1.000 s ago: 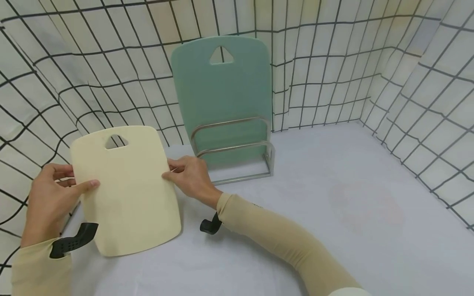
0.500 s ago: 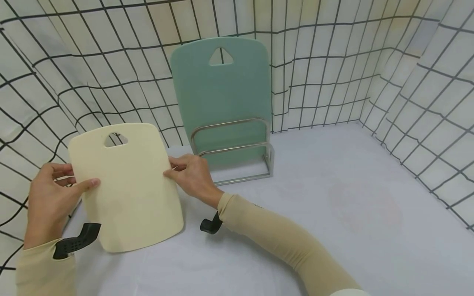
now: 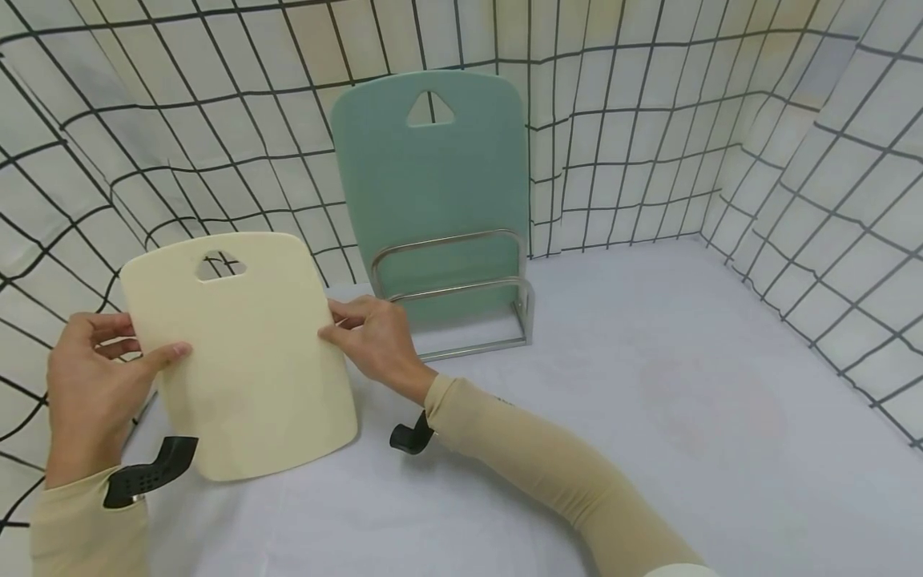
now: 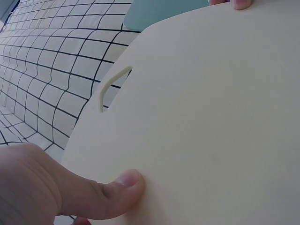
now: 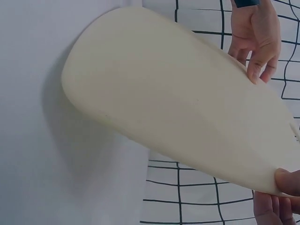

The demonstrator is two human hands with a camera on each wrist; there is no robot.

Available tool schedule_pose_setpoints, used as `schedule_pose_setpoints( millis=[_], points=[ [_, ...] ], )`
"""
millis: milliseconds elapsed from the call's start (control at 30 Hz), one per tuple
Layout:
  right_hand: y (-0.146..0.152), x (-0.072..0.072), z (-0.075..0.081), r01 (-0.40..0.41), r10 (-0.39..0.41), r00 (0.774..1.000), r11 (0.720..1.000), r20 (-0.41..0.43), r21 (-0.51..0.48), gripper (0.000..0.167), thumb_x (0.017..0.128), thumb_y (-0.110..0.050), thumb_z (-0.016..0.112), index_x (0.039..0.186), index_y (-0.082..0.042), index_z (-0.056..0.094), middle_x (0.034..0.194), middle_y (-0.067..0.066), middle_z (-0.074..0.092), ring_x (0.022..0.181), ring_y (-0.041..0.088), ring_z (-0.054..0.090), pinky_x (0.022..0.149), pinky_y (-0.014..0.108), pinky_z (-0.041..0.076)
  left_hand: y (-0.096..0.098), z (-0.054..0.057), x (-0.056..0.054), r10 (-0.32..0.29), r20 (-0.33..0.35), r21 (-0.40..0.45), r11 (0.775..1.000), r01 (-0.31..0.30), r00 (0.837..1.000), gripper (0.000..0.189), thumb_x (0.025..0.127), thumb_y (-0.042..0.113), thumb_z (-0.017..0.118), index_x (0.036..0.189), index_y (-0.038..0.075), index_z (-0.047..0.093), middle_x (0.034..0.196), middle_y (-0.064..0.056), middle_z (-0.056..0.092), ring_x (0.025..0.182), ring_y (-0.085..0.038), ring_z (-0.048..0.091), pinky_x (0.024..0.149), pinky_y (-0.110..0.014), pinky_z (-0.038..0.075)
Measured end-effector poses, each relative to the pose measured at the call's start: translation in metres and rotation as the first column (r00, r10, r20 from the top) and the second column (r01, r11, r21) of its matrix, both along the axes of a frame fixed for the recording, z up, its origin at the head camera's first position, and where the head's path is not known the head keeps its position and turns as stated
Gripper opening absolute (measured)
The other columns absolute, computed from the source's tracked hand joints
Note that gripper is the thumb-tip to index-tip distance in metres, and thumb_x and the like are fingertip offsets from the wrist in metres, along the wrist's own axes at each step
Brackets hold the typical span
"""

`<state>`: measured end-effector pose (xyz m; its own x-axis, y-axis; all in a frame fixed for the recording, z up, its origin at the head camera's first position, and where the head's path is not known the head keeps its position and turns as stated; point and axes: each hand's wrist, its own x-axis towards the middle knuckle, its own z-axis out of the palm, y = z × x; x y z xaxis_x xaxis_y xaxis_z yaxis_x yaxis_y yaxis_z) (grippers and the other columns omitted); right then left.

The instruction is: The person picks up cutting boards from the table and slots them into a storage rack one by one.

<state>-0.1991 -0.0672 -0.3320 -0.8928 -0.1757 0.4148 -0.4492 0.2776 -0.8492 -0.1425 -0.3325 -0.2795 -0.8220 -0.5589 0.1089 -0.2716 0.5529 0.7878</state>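
Note:
A cream cutting board (image 3: 252, 369) with a cut-out handle slot at its top is held tilted between both hands on the left side of the head view. My left hand (image 3: 101, 385) pinches its left edge, thumb on the front face and fingers behind. At the opposite edge, the right hand (image 3: 378, 340) grips the board between thumb and fingers. In the left wrist view the left thumb (image 4: 112, 194) presses on the pale face. The right wrist view shows the board's lower end (image 5: 108, 70) near the white surface, with a shadow beside it.
Behind the right hand stands a metal wire rack (image 3: 476, 346) holding a green cutting board (image 3: 440, 176) upright. White cloth with a dark grid pattern (image 3: 620, 144) walls the back and both sides. A white surface (image 3: 649, 385) extends to the right.
The cream board has risen slightly, its top edge now higher and leaning a little further left. Both hands keep their hold and rise a little with it. The rack and green board stay put.

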Motion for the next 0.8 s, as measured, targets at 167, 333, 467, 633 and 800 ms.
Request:
schedule_pose_setpoints(
  millis=[167,333,467,633,800],
  points=[
    [0.001,0.0,0.004,0.0,0.0,0.999,1.0,-0.041,0.003,0.036,0.085,-0.011,0.083,0.121,-0.01,0.077,0.104,0.007,0.08,0.086,0.013,0.078,0.062,0.007,0.052,0.004,0.002,0.0,0.024,-0.049,0.036,0.999,-0.022,0.999,0.057,0.084,0.016,0.084,0.103,0.047,0.041,0.103,0.035,0.039,0.097,0.012,0.041,0.079,-0.017,0.037],
    [0.003,0.0,0.008,0.0,0.0,0.998,1.0,-0.065,-0.001,0.037,0.085,-0.011,0.083,0.121,-0.01,0.076,0.106,0.008,0.081,0.087,0.014,0.079,0.063,0.006,0.052,0.008,0.005,0.001,0.026,-0.101,0.069,0.997,-0.019,0.995,0.057,0.082,0.01,0.085,0.106,0.044,0.045,0.105,0.033,0.043,0.099,0.011,0.044,0.079,-0.018,0.038],
    [0.004,0.0,0.01,0.003,-0.003,0.996,1.0,-0.086,0.005,0.037,0.085,-0.012,0.083,0.12,-0.009,0.076,0.107,0.007,0.081,0.086,0.014,0.079,0.064,0.005,0.052,0.01,0.008,0.002,0.035,-0.131,0.104,0.994,-0.022,0.991,0.058,0.081,0.006,0.085,0.106,0.042,0.047,0.106,0.031,0.047,0.099,0.009,0.045,0.076,-0.014,0.038],
    [0.005,-0.001,0.013,0.002,-0.002,0.995,1.0,-0.101,0.0,0.036,0.085,-0.011,0.083,0.12,-0.008,0.076,0.108,0.008,0.081,0.087,0.014,0.079,0.065,0.005,0.052,0.012,0.01,0.002,0.048,-0.175,0.139,0.99,-0.023,0.983,0.06,0.078,0.001,0.086,0.106,0.039,0.05,0.106,0.029,0.05,0.1,0.008,0.048,0.074,-0.011,0.039],
    [0.006,0.0,0.015,-0.002,0.001,0.995,1.0,-0.101,-0.01,0.036,0.085,-0.011,0.083,0.121,-0.008,0.076,0.106,0.008,0.081,0.086,0.012,0.078,0.064,0.006,0.053,0.012,0.009,0.001,0.054,-0.176,0.121,0.992,-0.033,0.983,0.059,0.079,0.005,0.086,0.112,0.039,0.052,0.109,0.03,0.05,0.103,0.008,0.048,0.077,-0.014,0.04]
  ],
)
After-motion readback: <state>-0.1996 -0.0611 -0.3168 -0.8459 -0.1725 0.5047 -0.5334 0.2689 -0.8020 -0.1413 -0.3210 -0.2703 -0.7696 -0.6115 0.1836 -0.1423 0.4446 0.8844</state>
